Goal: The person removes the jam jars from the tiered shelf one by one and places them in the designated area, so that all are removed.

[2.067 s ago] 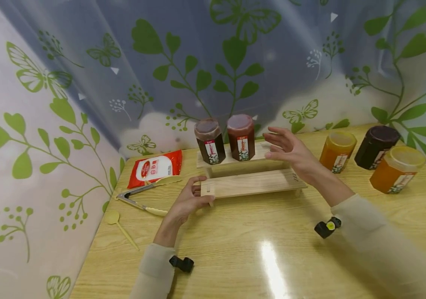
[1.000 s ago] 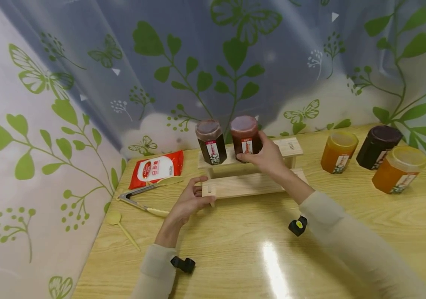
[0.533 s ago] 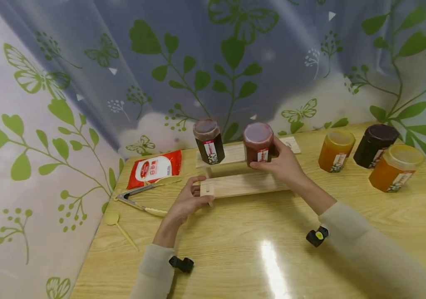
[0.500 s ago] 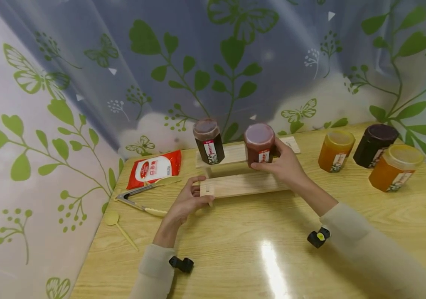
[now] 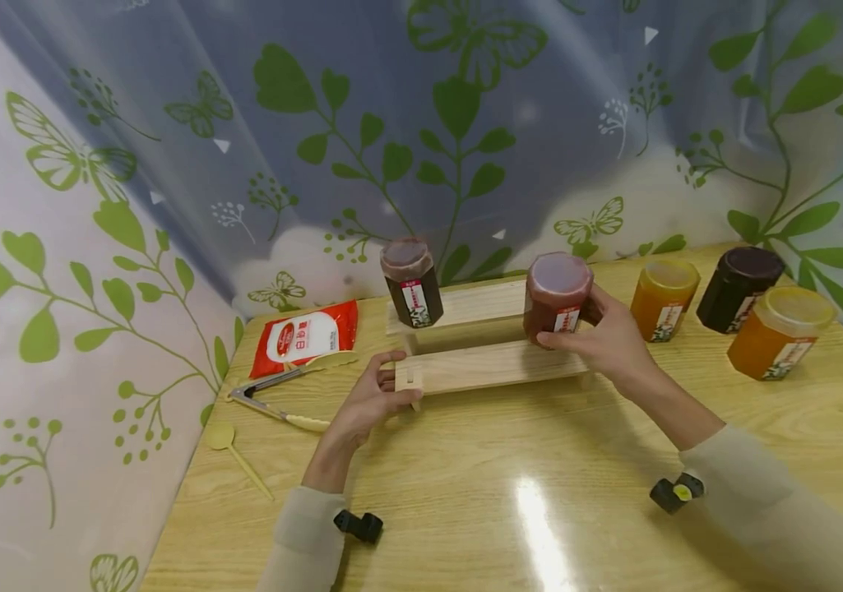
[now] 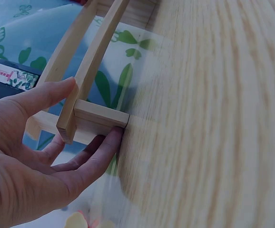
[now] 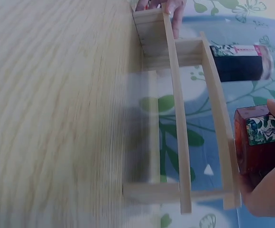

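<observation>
A two-step wooden rack stands on the table. My left hand grips its left end, thumb on the lower step and fingers under the leg. My right hand holds a red jam jar lifted above the rack's right end; the same red jam jar shows in the right wrist view beside the upper step. A dark jam jar stands on the upper step at the left, and that dark jam jar also appears in the right wrist view.
Two orange jars and a dark jar stand at the right. A red and white packet, tongs and a small spoon lie at the left. Leaf-print curtains close the back and left.
My right hand took the red jar off the upper step and carried it right, to above the rack's right end. The left hand has stayed on the rack.
</observation>
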`<action>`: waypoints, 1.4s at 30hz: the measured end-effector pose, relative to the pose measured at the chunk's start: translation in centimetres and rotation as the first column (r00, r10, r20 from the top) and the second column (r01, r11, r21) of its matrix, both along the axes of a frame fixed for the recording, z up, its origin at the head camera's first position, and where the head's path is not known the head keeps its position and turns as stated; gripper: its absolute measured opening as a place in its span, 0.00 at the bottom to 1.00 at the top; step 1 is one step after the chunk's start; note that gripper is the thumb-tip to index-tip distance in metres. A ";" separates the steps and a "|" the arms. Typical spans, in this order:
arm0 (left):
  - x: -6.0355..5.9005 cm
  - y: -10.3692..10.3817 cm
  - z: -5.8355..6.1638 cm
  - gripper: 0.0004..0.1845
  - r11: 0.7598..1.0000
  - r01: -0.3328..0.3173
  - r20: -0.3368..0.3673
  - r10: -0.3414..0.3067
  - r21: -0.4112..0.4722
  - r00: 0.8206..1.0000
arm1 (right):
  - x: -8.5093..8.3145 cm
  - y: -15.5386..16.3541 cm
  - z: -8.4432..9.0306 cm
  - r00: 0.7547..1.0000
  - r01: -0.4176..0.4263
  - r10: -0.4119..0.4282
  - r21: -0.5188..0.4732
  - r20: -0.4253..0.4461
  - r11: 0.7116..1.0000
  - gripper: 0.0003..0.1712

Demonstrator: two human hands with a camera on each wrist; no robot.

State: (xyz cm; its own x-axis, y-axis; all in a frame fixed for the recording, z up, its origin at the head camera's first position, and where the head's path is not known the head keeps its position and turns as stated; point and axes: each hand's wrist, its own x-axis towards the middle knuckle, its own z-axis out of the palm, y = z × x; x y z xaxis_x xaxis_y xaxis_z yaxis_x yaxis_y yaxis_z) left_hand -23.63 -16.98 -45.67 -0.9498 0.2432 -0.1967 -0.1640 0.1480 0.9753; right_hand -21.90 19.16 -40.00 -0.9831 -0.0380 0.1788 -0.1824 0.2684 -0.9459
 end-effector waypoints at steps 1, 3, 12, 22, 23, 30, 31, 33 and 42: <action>0.0 0.0 0.0 0.38 1.000 0.000 -0.001 0.000 0.002 1.000 | 0.2 0.4 0.0 1.000 0.008 -0.008 -0.003 -0.001 1.000 0.48; 0.0 0.0 0.0 0.38 1.000 0.001 -0.001 -0.001 0.006 1.000 | 0.4 1.4 0.0 1.000 0.025 -0.025 -0.007 -0.009 1.000 0.47; 0.0 0.0 0.0 0.39 1.000 0.000 -0.006 0.000 -0.003 1.000 | 1.4 6.0 -1.6 0.994 0.103 -0.104 -0.010 -0.024 0.995 0.39; 0.0 0.0 0.1 0.39 1.000 0.001 0.012 -0.001 0.003 1.000 | 2.3 9.6 -4.4 0.980 0.169 -0.177 0.085 0.091 0.982 0.44; 0.1 0.0 0.1 0.39 1.000 -0.001 0.012 0.001 -0.001 1.000 | 2.4 9.8 -4.7 0.978 0.170 -0.181 0.106 0.102 0.980 0.46; 0.1 -0.1 0.1 0.39 1.000 -0.004 0.003 0.004 -0.019 1.000 | 2.4 11.4 -5.7 0.969 0.164 -0.196 0.206 0.150 0.965 0.55; 0.1 -0.1 0.1 0.39 1.000 -0.003 0.003 0.003 -0.017 1.000 | 2.4 11.6 -5.8 0.967 0.164 -0.200 0.218 0.155 0.962 0.56; 0.1 -0.1 0.1 0.39 1.000 -0.004 0.003 0.004 -0.019 1.000 | 2.4 12.0 -6.0 0.967 0.160 -0.201 0.237 0.159 0.958 0.57; 0.0 -0.1 0.0 0.39 1.000 0.005 0.013 -0.004 -0.019 1.000 | 2.9 13.0 -6.1 0.964 0.150 -0.198 0.255 0.176 0.955 0.59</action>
